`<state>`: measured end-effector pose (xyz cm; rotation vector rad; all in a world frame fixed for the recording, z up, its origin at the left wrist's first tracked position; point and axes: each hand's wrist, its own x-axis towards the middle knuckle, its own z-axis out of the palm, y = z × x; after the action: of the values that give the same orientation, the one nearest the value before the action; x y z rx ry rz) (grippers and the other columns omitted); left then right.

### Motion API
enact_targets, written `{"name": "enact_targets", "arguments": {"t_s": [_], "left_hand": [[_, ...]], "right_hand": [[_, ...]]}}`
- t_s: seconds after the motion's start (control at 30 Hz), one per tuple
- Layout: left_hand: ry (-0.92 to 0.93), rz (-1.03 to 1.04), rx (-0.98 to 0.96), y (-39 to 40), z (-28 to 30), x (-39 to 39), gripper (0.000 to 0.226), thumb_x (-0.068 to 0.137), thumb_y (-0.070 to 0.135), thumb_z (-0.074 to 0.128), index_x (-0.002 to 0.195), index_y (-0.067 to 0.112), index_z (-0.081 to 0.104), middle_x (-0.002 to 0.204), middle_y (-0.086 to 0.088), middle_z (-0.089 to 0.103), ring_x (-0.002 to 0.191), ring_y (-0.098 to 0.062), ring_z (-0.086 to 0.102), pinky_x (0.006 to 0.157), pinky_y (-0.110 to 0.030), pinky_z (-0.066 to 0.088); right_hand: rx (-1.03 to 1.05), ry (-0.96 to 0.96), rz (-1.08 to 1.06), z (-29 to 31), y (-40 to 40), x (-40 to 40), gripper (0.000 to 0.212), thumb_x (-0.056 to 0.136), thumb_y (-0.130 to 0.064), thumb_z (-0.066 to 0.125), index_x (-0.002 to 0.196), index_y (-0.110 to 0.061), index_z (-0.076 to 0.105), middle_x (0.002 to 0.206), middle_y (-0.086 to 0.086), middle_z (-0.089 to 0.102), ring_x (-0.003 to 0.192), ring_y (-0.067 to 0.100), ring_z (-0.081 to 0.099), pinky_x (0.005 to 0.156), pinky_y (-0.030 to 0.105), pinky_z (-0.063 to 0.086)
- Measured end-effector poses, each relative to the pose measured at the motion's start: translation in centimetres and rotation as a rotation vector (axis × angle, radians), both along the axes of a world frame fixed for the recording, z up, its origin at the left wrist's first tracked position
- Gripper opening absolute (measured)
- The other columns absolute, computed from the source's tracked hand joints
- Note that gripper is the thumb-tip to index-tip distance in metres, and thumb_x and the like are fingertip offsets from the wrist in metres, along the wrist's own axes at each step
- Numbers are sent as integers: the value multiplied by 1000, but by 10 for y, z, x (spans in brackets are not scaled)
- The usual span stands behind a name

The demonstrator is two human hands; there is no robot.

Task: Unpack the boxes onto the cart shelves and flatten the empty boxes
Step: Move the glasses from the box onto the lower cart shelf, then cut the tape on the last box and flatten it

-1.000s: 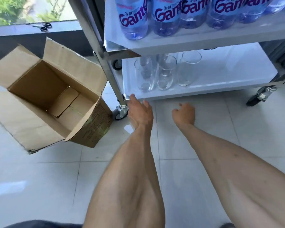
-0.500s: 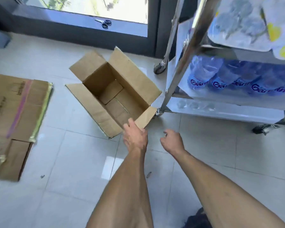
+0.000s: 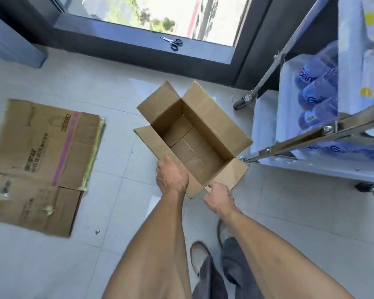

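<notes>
While the cart (image 3: 324, 134) stands at the right with blue bottles (image 3: 315, 98) on its shelves, a flattened box (image 3: 41, 160) lies on the floor at the left. Between them sits the open, empty box (image 3: 194, 134). Left hand (image 3: 172, 176) rests on its near flap, grip relaxed; right hand (image 3: 219, 199) touches the near corner flap, fingers loosely curled, grasping nothing. Scissors (image 3: 173, 42) lie on the sill.

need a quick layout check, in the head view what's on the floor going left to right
flattened box → open empty box → cart
</notes>
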<state>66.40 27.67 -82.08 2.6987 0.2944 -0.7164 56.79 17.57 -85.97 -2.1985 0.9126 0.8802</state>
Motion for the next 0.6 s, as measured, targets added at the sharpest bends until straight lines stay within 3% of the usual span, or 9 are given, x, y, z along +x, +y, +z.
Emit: {"name": "enact_targets", "arguments": {"t_s": [0.23, 0.47, 0.6], "left_hand": [[80, 93, 72, 39, -34, 56, 47, 91, 17, 55, 135, 10, 39, 128, -18, 48, 113, -33, 51, 87, -41, 47], [157, 145, 50, 50, -108, 78, 54, 90, 8, 51, 141, 12, 32, 131, -16, 47, 115, -33, 50, 88, -45, 49], [227, 178, 33, 74, -135, 77, 62, 90, 6, 52, 146, 18, 29, 129, -17, 46, 111, -33, 52, 85, -44, 48]], "right_hand": [[-13, 53, 94, -28, 26, 54, 53, 87, -35, 64, 133, -18, 44, 124, 11, 51, 117, 30, 49, 97, 41, 45], [19, 145, 100, -93, 70, 123, 106, 79, -51, 72, 155, -17, 7, 146, 14, 36, 135, 31, 35, 109, 43, 31], [3, 223, 178, -128, 96, 136, 99, 81, -46, 71, 153, -17, 9, 140, 20, 40, 128, 34, 42, 106, 42, 36]]}}
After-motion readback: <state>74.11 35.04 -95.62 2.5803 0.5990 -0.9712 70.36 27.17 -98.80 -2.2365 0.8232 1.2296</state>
